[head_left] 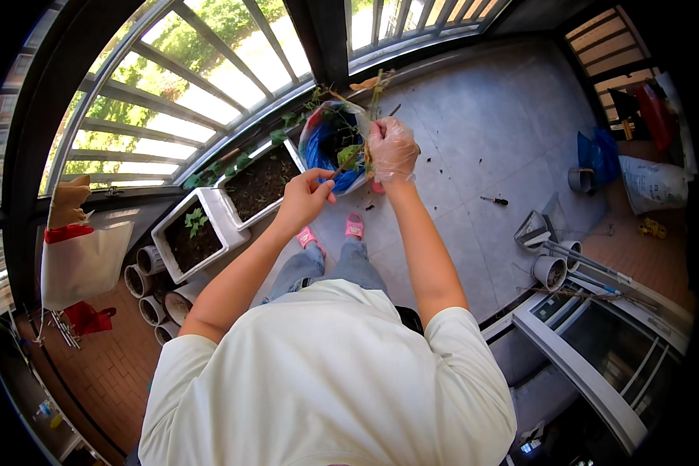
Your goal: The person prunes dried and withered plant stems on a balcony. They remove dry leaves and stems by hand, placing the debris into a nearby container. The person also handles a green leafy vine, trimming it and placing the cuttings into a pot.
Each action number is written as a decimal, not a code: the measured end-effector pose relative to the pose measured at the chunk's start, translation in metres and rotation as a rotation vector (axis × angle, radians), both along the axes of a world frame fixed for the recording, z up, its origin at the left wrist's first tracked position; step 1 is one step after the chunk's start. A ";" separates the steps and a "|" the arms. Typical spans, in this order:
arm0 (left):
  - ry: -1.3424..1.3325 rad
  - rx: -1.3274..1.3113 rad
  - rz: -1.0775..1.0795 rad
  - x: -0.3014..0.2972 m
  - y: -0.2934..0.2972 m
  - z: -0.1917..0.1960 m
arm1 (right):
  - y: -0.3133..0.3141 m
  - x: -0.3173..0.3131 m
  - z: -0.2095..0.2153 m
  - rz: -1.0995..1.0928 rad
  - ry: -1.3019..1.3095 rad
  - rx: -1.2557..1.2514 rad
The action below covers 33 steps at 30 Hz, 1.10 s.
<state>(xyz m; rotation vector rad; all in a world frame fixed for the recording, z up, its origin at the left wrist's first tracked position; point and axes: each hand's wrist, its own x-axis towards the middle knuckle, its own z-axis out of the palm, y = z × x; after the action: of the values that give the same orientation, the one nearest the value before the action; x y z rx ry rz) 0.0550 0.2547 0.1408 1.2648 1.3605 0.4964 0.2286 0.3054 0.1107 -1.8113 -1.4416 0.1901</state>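
Note:
My right hand [392, 151], in a clear plastic glove, is closed round a bunch of dry plant stems [378, 97] with some leaves. My bare left hand [306, 200] pinches a thin brown stem [345, 163] that slants toward the right hand. Both hands are above the near side of an open blue plastic bag [312, 154], which has a pale, partly red rim. Inside the bag are dark plant scraps, and a yellow-green leaf [349, 157] hangs over its opening. Where the stems run inside the right fist is hidden.
Left of the bag stand two white planters of soil, one long [293, 155] and one with a small green plant [197, 220]. Empty pots [137, 281] lie beyond. A small dark-handled tool [495, 200] lies on the tiles, with a dustpan [533, 230] and buckets [550, 272] at right.

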 end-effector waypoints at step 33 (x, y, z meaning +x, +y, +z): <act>-0.116 -0.260 0.177 -0.071 -0.029 0.017 | 0.028 0.072 -0.047 0.069 0.433 -0.128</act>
<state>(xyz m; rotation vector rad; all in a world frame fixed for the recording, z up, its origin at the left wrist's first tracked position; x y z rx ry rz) -0.0162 0.2252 0.1582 0.8964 1.3953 0.4891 0.3008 0.3336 0.0635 -1.6878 -1.2023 0.6793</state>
